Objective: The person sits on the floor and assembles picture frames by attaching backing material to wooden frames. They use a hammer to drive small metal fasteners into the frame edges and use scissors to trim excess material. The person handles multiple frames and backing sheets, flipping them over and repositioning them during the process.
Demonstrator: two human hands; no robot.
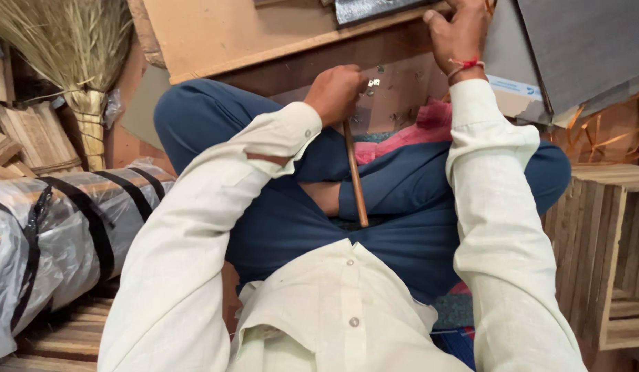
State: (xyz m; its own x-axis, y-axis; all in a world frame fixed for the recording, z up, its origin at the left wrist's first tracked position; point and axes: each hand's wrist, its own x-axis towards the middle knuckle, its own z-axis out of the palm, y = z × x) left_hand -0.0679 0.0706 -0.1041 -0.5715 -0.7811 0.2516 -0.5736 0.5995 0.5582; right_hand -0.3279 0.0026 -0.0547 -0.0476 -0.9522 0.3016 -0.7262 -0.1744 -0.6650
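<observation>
Wooden crate [602, 262], hollow, beside hands [337, 93]

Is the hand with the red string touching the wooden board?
Touching. The head view shows the right hand, red thread at its wrist, with fingers pressed on the edge of the wooden board. No gap shows.

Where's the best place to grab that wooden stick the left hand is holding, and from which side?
Take the wooden stick on its bare lower stretch, coming from the person's right. The left hand covers its top end, and the shaft slants free over the blue trousers, thin and round, so fingers can close around it.
</observation>
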